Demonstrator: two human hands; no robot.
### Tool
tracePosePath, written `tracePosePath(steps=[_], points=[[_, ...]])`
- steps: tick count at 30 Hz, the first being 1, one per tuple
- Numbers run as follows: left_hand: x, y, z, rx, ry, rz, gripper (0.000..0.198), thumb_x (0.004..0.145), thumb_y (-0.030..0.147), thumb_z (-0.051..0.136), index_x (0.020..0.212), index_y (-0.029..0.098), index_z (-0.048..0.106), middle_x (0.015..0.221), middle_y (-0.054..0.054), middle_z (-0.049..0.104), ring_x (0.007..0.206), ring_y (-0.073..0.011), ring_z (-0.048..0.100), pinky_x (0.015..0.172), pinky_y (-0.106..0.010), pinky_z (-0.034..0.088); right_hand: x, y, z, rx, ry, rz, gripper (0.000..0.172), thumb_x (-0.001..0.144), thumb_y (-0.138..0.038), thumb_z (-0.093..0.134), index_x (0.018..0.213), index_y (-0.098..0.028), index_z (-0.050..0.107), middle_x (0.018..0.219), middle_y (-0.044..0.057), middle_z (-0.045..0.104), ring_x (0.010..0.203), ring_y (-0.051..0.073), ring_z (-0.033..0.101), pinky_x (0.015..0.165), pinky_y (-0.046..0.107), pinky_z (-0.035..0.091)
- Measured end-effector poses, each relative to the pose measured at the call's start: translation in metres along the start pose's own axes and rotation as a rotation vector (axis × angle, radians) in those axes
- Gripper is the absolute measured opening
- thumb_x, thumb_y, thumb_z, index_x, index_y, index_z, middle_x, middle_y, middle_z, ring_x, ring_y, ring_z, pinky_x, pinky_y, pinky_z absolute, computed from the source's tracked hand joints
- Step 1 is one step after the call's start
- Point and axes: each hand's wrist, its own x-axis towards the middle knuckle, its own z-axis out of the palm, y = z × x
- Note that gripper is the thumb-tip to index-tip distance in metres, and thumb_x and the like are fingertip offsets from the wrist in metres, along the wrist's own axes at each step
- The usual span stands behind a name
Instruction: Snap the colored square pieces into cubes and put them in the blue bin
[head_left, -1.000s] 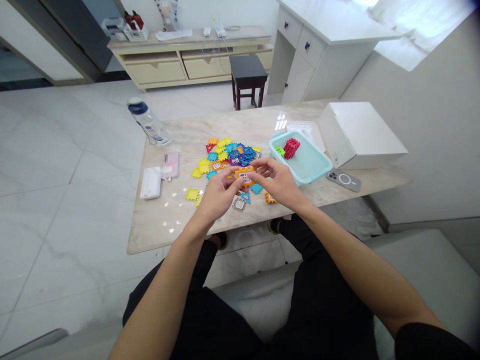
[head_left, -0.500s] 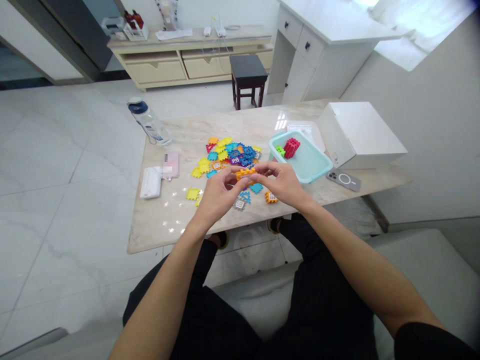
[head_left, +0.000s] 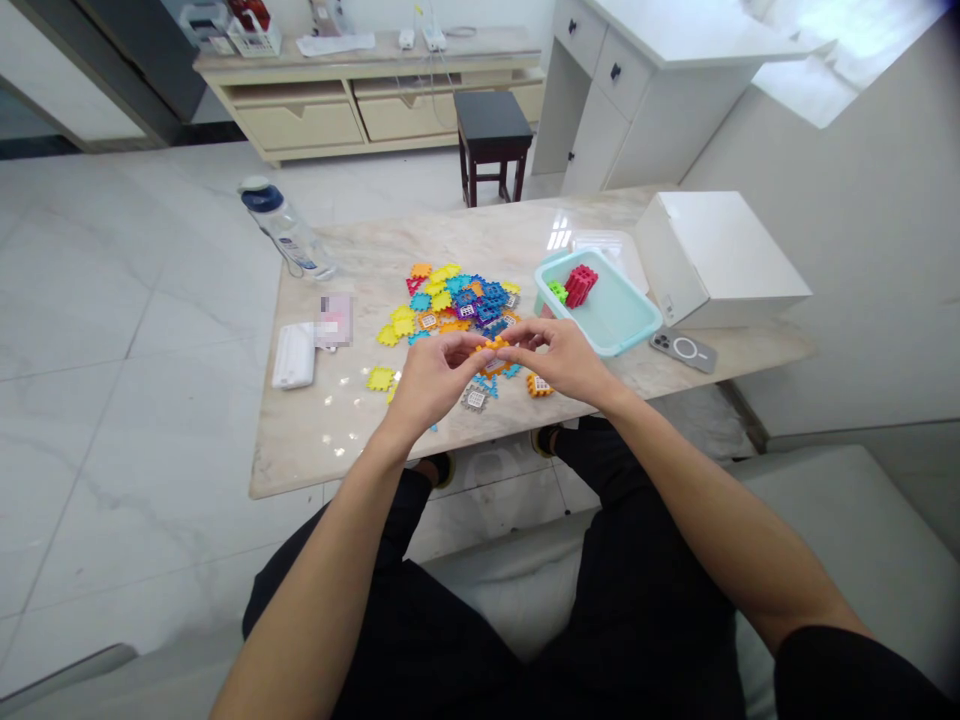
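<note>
My left hand [head_left: 431,378] and my right hand [head_left: 566,360] meet above the near middle of the marble table [head_left: 315,440]. Together they pinch a small orange block assembly [head_left: 493,350] between their fingertips. Just beyond it lies a heap of flat interlocking plastic pieces [head_left: 450,300] in yellow, blue, orange and purple. A loose orange piece [head_left: 538,385] and a grey one [head_left: 474,399] lie under my hands. A mint-green tray [head_left: 626,330] to the right holds a red built block [head_left: 580,284] and a green piece [head_left: 558,292].
A white box [head_left: 720,255] and a phone [head_left: 683,349] sit right of the tray. A white power bank [head_left: 293,355], a pink card [head_left: 334,318] and a water bottle [head_left: 289,230] lie at the table's left. A dark stool [head_left: 491,135] stands beyond.
The orange assembly has turned between my fingers and both hands have closed in tighter on it. The camera has tilted slightly, shifting the scene up the picture.
</note>
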Motion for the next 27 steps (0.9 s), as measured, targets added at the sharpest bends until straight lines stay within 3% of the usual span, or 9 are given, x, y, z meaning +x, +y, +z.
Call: tracePosePath(steps=[8,17,22,27], points=[[-0.006,0.013,0.001,0.038,-0.109,0.008,0.041,0.097,0.059,0.087,0.111,0.021,0.090,0.103,-0.011,0.089,0.091,-0.0267,0.084,0.083,-0.035,0.066,-0.002,-0.004,-0.008,0.011,-0.073,-0.050,0.035,0.098,-0.060,0.086,0.105,-0.025,0.090,0.100,0.005,0.087,0.086,0.022,0.074,0.085,0.040,0.059],[-0.007,0.012,0.001,-0.008,-0.112,-0.031,0.039,0.095,0.056,0.090,0.111,0.020,0.091,0.107,-0.012,0.090,0.096,-0.0294,0.086,0.089,-0.039,0.069,-0.004,-0.003,-0.010,-0.013,-0.082,-0.064,0.032,0.100,-0.057,0.085,0.105,-0.026,0.089,0.100,0.005,0.086,0.088,0.023,0.074,0.087,0.041,0.060],[0.001,0.004,0.009,-0.166,0.033,-0.136,0.047,0.083,0.055,0.100,0.110,0.018,0.088,0.104,-0.013,0.090,0.099,-0.0310,0.087,0.088,-0.039,0.069,-0.003,-0.001,0.002,-0.035,0.045,-0.093,0.032,0.103,-0.053,0.081,0.122,-0.027,0.084,0.121,0.008,0.085,0.105,0.027,0.077,0.094,0.044,0.062],[0.012,-0.004,0.021,-0.330,0.230,-0.230,0.053,0.075,0.052,0.104,0.110,0.016,0.085,0.101,-0.011,0.089,0.094,-0.0270,0.085,0.083,-0.036,0.067,0.000,-0.002,0.019,-0.204,0.107,-0.203,0.053,0.094,-0.040,0.091,0.143,-0.027,0.075,0.141,0.013,0.077,0.134,0.036,0.069,0.117,0.054,0.057]])
